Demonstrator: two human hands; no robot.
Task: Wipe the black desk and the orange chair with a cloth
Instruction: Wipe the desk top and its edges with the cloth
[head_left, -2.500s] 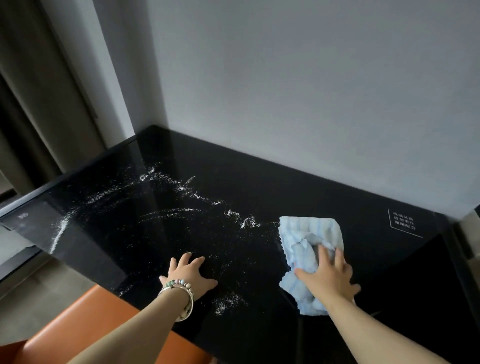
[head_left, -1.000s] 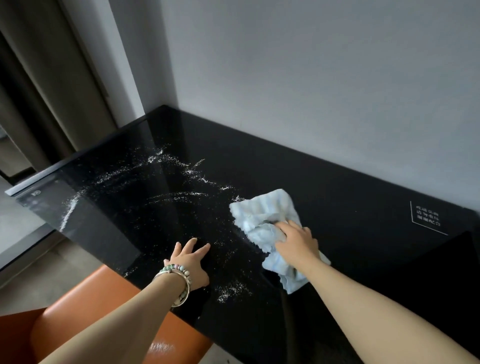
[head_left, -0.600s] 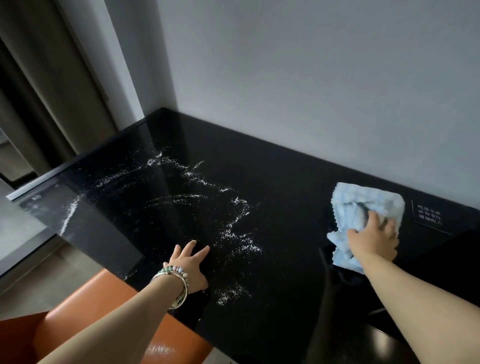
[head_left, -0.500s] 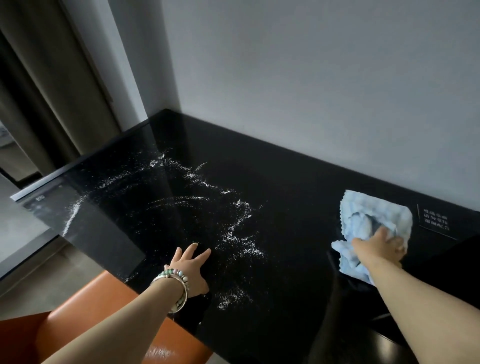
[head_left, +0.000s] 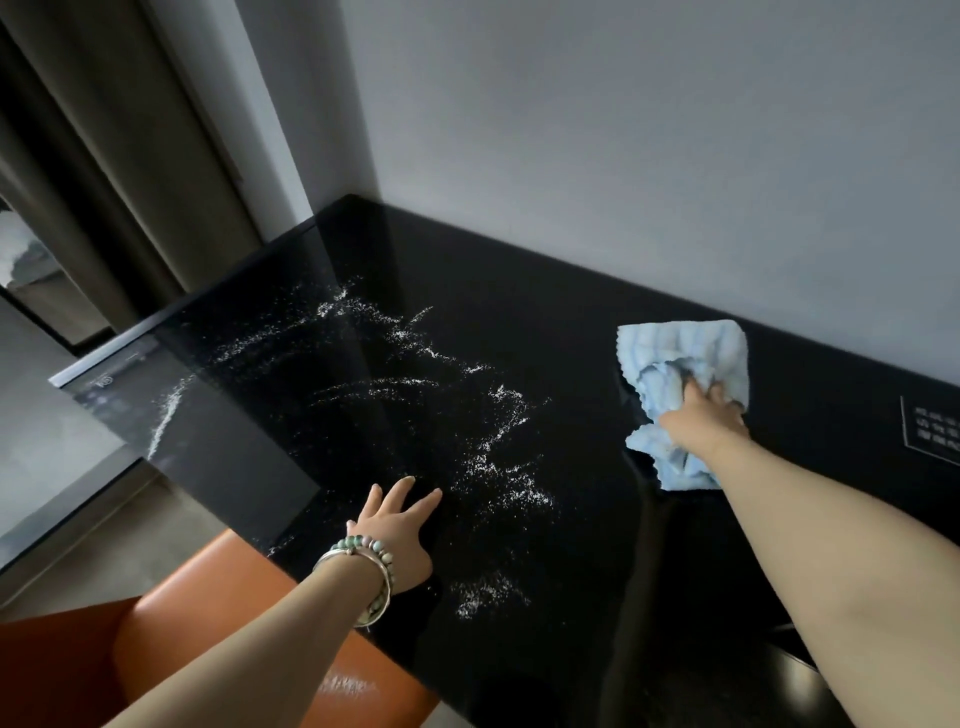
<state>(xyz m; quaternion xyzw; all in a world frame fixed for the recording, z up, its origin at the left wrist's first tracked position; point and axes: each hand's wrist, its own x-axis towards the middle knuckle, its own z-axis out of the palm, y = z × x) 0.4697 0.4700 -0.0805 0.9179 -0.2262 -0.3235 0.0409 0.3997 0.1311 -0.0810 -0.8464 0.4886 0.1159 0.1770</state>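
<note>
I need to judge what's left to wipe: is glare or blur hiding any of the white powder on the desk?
Head view: sharp overall. The glossy black desk mirrors the wall and window at its left end, washing out powder there; mid-desk powder reads clearly. Wide-angle bends the edges. The label text is too blurred to read.

Both forearms are bare, with no sleeves in view. The left hand has a wrist stacked with a beaded bracelet of pale green, pink and grey round beads and, just behind it toward the elbow, a thin shiny silver metal bangle. The right hand and its wrist carry no jewellery that shows.
</note>
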